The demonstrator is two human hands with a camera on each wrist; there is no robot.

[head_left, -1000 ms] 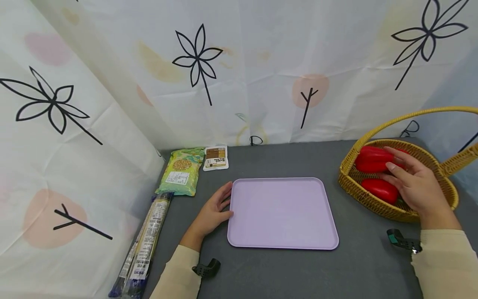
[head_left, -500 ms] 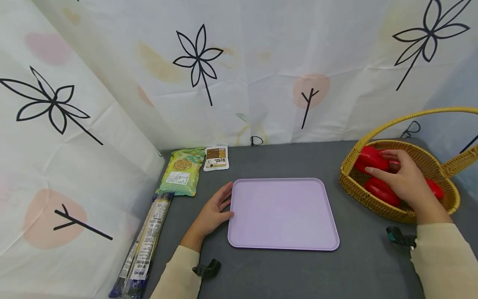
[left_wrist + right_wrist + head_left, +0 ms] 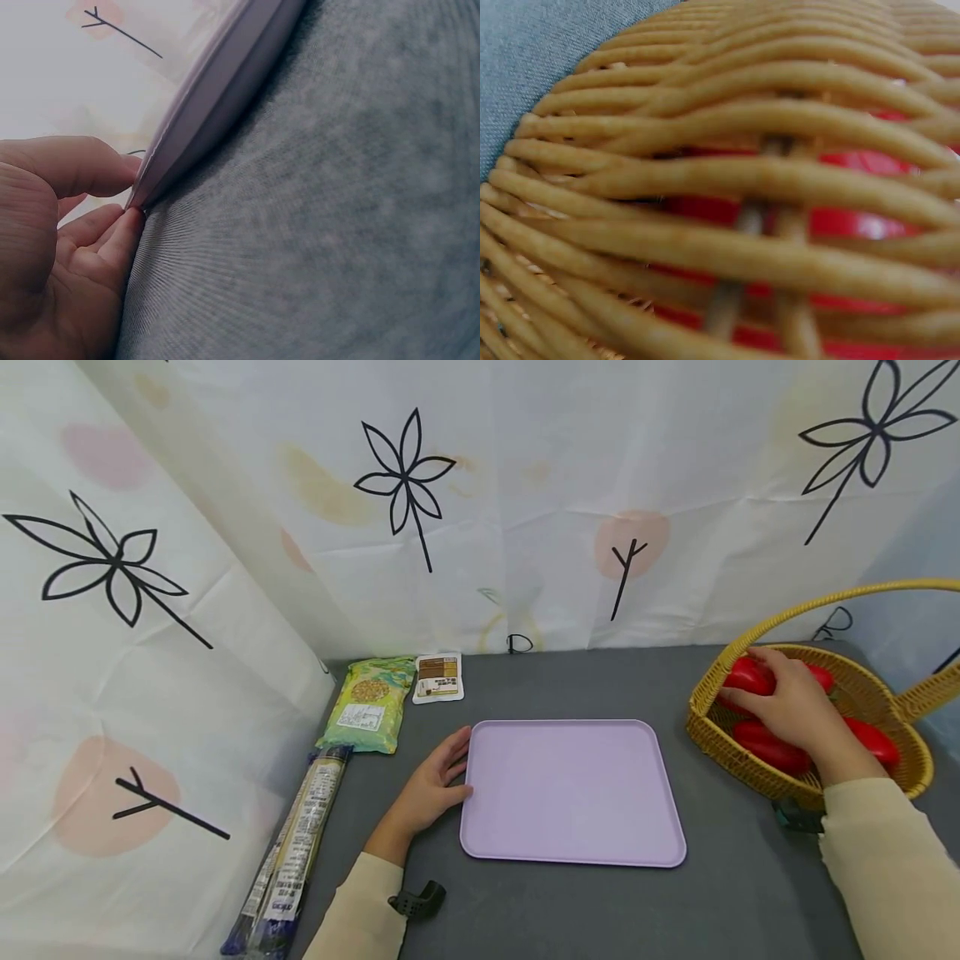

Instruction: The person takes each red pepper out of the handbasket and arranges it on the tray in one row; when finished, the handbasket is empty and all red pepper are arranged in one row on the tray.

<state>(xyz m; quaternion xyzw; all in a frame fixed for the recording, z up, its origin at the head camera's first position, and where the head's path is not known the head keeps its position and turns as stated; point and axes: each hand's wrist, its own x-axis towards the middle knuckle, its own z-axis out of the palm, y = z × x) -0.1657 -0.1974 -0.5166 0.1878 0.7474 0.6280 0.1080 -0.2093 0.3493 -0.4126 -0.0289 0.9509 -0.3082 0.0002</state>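
My right hand [image 3: 798, 710] reaches into the yellow wicker basket [image 3: 708, 727], its thumb and fingers around a red pepper [image 3: 750, 677] near the left wall. Just below this pepper lies another red pepper [image 3: 772, 747]; a third red pepper [image 3: 873, 742] shows to the right of the wrist. In the right wrist view, weave of the basket [image 3: 780, 180] fills the picture, with red showing through its gaps. My left hand [image 3: 429, 785] rests at the left edge of a lilac tray [image 3: 570, 793]. Thumb and fingertips touch the rim of the tray [image 3: 217, 90] in the left wrist view.
Left of the tray lie a green snack bag [image 3: 367, 702], a small white-and-brown packet [image 3: 438, 677] and long wrapped packages [image 3: 292, 852]. The basket's handle [image 3: 825, 597] arches high over it. A patterned cloth [image 3: 525, 527] hangs behind the grey tabletop [image 3: 570, 910].
My right hand has moved left inside the basket, onto the pepper by the left wall. More of the pepper at the right has come into sight. The left hand stays at the tray.
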